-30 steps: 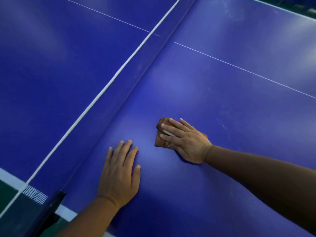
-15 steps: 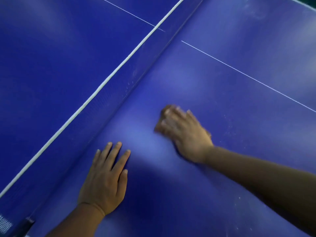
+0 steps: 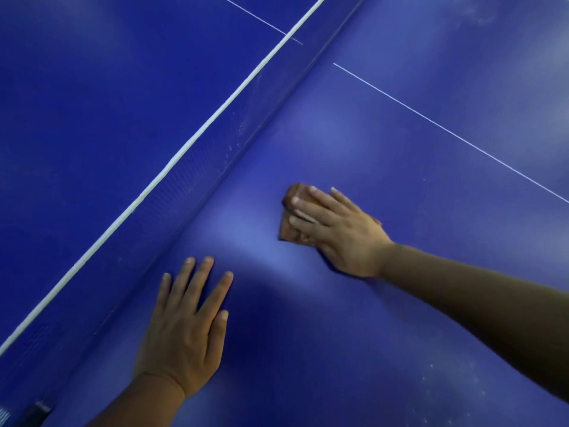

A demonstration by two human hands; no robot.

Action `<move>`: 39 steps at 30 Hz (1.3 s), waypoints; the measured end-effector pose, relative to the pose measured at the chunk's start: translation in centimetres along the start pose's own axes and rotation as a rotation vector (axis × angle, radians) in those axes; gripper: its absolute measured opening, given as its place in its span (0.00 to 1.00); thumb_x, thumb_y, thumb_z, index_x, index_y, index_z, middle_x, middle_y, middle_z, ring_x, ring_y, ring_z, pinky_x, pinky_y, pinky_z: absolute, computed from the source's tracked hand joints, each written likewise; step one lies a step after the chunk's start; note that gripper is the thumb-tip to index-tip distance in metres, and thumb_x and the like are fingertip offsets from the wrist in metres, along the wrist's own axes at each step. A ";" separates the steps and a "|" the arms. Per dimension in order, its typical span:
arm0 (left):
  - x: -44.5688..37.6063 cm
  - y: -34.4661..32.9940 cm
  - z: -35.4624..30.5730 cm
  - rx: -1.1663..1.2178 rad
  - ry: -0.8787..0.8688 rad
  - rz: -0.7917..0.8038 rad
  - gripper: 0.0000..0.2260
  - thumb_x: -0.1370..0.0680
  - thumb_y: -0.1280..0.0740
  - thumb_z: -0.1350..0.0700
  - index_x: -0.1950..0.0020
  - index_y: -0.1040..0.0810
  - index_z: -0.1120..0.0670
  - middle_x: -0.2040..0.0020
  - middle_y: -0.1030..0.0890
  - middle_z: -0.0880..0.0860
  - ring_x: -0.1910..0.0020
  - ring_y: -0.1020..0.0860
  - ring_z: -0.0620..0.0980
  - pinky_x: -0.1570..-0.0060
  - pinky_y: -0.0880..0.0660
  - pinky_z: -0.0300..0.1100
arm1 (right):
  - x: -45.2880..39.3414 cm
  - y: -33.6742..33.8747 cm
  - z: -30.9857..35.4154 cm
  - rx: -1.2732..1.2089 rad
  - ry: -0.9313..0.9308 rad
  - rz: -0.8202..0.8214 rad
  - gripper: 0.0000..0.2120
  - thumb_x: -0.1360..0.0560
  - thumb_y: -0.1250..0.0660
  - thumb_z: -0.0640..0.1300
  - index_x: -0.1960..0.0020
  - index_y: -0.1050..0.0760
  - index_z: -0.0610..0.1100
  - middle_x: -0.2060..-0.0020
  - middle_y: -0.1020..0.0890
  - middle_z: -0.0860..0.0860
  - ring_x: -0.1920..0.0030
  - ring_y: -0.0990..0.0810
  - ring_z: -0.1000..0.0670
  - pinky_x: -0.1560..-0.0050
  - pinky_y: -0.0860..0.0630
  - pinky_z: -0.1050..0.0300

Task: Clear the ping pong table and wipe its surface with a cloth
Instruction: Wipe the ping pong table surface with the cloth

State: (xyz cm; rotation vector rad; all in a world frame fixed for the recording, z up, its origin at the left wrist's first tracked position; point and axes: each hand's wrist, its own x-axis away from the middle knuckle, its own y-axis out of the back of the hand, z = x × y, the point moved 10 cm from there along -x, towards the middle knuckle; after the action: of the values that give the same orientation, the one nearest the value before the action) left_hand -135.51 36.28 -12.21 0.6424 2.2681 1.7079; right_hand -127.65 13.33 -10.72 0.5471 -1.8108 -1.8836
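A: On the blue worktop [image 3: 400, 155], near the net [image 3: 197, 192]: what do the hands show?

B: Right hand [image 3: 341, 232]: fingers straight, pressing a folded brown cloth [image 3: 291, 220] flat. Left hand [image 3: 187, 328]: released, palm down, fingers spread, holding nothing.

A: And the cloth's place?

B: Under the right fingers, beside the net, between the net's white top band [image 3: 184, 149] and the thin white centre line [image 3: 446, 131].

Table top [image 3: 369, 303] smooth, semi-glossy blue; cloth [image 3: 291, 232] brown, probably soft fabric.
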 end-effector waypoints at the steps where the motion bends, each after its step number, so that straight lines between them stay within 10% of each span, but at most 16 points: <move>1: -0.1 0.0 0.0 0.005 -0.002 0.003 0.23 0.17 0.52 0.47 0.22 0.38 0.50 0.21 0.39 0.56 0.21 0.45 0.60 0.23 0.53 0.57 | -0.1 0.7 -1.5 0.012 0.032 -0.027 0.22 0.19 0.47 0.47 0.26 0.30 0.52 0.24 0.33 0.47 0.22 0.39 0.41 0.24 0.42 0.39; 6: -0.2 -0.1 -0.2 0.013 0.008 0.022 0.23 0.16 0.53 0.46 0.22 0.37 0.50 0.21 0.38 0.57 0.21 0.44 0.60 0.24 0.50 0.60 | 2.6 2.9 -17.5 -0.080 -0.761 -0.108 0.24 0.18 0.49 0.55 0.25 0.32 0.52 0.22 0.37 0.48 0.22 0.43 0.41 0.25 0.44 0.34; 14: 0.1 0.8 -0.2 0.062 -0.022 -0.091 0.23 0.17 0.51 0.48 0.23 0.35 0.53 0.21 0.40 0.62 0.22 0.43 0.63 0.25 0.48 0.63 | -7.9 -0.2 9.1 -0.063 0.001 -0.041 0.28 0.24 0.41 0.49 0.23 0.35 0.53 0.21 0.38 0.50 0.21 0.45 0.39 0.24 0.47 0.35; 17: 0.1 1.1 -0.1 0.068 -0.033 -0.112 0.23 0.17 0.51 0.48 0.23 0.36 0.53 0.21 0.40 0.62 0.22 0.43 0.63 0.25 0.48 0.62 | -10.8 0.0 9.2 -0.005 0.181 -0.014 0.28 0.24 0.37 0.49 0.24 0.35 0.54 0.21 0.38 0.50 0.21 0.44 0.40 0.25 0.45 0.36; 21: 0.0 0.6 -0.1 0.059 -0.046 -0.068 0.23 0.16 0.53 0.47 0.23 0.35 0.52 0.21 0.38 0.60 0.22 0.42 0.62 0.27 0.45 0.63 | -14.3 3.4 -7.7 0.018 -0.161 -0.183 0.16 0.18 0.44 0.48 0.32 0.30 0.56 0.32 0.27 0.44 0.29 0.32 0.39 0.38 0.29 0.35; 26: 0.1 0.4 0.1 0.056 -0.047 -0.044 0.23 0.16 0.53 0.47 0.23 0.36 0.52 0.21 0.38 0.59 0.22 0.42 0.62 0.28 0.44 0.63 | -9.6 4.0 -22.3 -0.044 -0.790 -0.168 0.18 0.18 0.49 0.52 0.31 0.32 0.53 0.26 0.37 0.47 0.26 0.40 0.40 0.29 0.41 0.31; 32: -0.2 0.6 0.0 0.082 -0.034 -0.040 0.23 0.16 0.53 0.46 0.24 0.34 0.51 0.22 0.36 0.58 0.21 0.42 0.60 0.26 0.45 0.60 | -11.6 1.5 -10.6 0.032 -0.220 -0.054 0.20 0.16 0.45 0.50 0.25 0.35 0.56 0.23 0.37 0.49 0.23 0.41 0.42 0.30 0.37 0.36; 37: -2.7 3.4 0.0 0.206 0.052 -0.225 0.21 0.17 0.47 0.48 0.33 0.23 0.56 0.29 0.27 0.59 0.28 0.32 0.61 0.27 0.40 0.60 | -7.1 3.6 -22.8 -0.063 -0.815 -0.146 0.22 0.16 0.48 0.55 0.24 0.36 0.54 0.21 0.41 0.49 0.21 0.46 0.41 0.25 0.47 0.33; 39: -7.0 3.9 -1.5 0.199 0.048 -0.245 0.20 0.19 0.45 0.50 0.33 0.23 0.58 0.29 0.28 0.59 0.27 0.33 0.61 0.26 0.42 0.60 | -9.0 4.1 -18.8 -0.005 -0.665 -0.171 0.19 0.17 0.48 0.53 0.28 0.32 0.55 0.25 0.36 0.47 0.24 0.41 0.41 0.30 0.40 0.31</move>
State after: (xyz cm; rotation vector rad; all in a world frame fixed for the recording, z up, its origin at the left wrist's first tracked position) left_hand -129.23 32.60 -8.58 0.3438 2.4536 1.4119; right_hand -109.14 3.23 -7.92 0.0613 -2.2059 -2.3795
